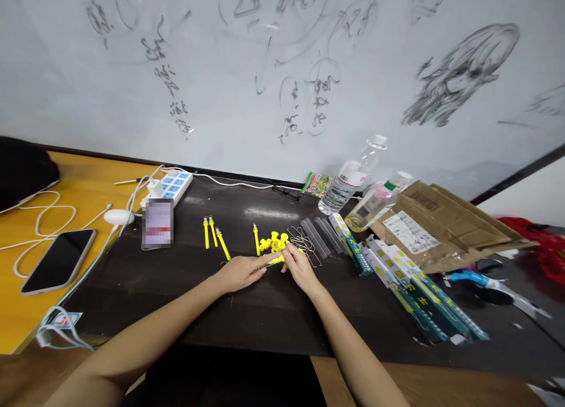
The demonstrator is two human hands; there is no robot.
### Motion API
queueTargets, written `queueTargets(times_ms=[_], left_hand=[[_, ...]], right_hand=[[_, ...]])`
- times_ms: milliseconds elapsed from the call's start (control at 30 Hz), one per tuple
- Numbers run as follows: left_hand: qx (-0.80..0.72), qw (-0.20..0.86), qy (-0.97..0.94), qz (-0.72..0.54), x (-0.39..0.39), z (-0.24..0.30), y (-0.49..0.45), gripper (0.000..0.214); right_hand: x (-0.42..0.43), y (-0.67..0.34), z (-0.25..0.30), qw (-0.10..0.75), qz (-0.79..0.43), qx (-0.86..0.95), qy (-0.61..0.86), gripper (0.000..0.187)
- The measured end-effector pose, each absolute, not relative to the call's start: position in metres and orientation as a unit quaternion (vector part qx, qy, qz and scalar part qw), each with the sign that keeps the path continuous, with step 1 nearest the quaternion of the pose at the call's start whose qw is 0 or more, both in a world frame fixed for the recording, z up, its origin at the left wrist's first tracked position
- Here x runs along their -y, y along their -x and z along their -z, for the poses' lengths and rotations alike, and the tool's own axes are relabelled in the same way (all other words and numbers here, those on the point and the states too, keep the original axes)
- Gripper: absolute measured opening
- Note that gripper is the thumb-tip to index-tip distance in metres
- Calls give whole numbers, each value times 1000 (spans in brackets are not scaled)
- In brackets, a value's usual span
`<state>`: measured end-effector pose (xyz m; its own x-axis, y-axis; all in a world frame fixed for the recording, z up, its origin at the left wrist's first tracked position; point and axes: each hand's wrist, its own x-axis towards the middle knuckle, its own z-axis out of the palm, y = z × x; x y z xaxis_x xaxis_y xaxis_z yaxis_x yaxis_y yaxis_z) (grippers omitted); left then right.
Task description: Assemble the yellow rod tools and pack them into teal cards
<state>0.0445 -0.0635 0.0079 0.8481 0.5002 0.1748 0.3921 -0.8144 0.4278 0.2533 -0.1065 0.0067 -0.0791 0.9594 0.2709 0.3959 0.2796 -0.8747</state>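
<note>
Both hands meet over the dark table, gripping a slim yellow rod (277, 260) between them. My left hand (241, 273) is closed around its left end, and my right hand (301, 268) pinches the right end with fingers bent. Just behind them lies a heap of small yellow plastic pieces (277, 240), some ring-shaped. Bent metal wire hooks (304, 240) are scattered to its right, beside clear plastic tubes (315, 238). Left of the heap stands out a yellow rod with a metal tip (256, 240); similar yellow rods (223, 245) lie farther left.
Green-and-white boxes (415, 301) lie at right, near a cardboard parcel (415, 230) and blue-handled scissors (481, 279). Behind stand a water bottle (346, 183) and a second bottle (375, 207). At left are a power strip (176, 186), phones (59, 262) and white cables (62, 209).
</note>
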Motion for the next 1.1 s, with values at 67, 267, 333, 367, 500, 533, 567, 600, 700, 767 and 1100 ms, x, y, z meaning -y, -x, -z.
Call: queueTargets(times_ms=[67, 267, 333, 367, 500, 533, 567, 600, 700, 767, 1100], left_hand=[[-234, 186, -945, -135, 64, -7, -45, 54], [-227, 205, -942, -136, 64, -8, -45, 54], [-225, 214, -940, -143, 64, -8, -45, 54], [-225, 216, -939, -146, 64, -9, -45, 54], [-238, 209, -936, -150, 64, -8, -44, 54], [-240, 207, -936, -151, 64, -8, -43, 55], [-241, 204, -936, -153, 65, -8, -43, 54], [-242, 201, -937, -153, 65, -8, -43, 54], [-242, 195, -939, -149, 65, -9, -42, 54], [-242, 193, -940, -145, 65, -9, -42, 54], [-241, 223, -932, -156, 64, -9, -43, 56]], right_hand=[[105, -252, -4, 451, -310, 656, 520, 40], [106, -252, -8, 483, -329, 629, 513, 42], [109, -253, -14, 497, -360, 626, 482, 31], [111, -254, -17, 498, -377, 627, 465, 27], [113, -257, -22, 481, -417, 633, 441, 25], [113, -257, -21, 478, -423, 630, 442, 25], [112, -258, -20, 477, -427, 627, 444, 25], [112, -258, -19, 478, -428, 625, 445, 25], [110, -258, -15, 484, -430, 620, 443, 24], [110, -257, -14, 488, -434, 618, 437, 22], [110, -261, -17, 500, -476, 587, 422, 28]])
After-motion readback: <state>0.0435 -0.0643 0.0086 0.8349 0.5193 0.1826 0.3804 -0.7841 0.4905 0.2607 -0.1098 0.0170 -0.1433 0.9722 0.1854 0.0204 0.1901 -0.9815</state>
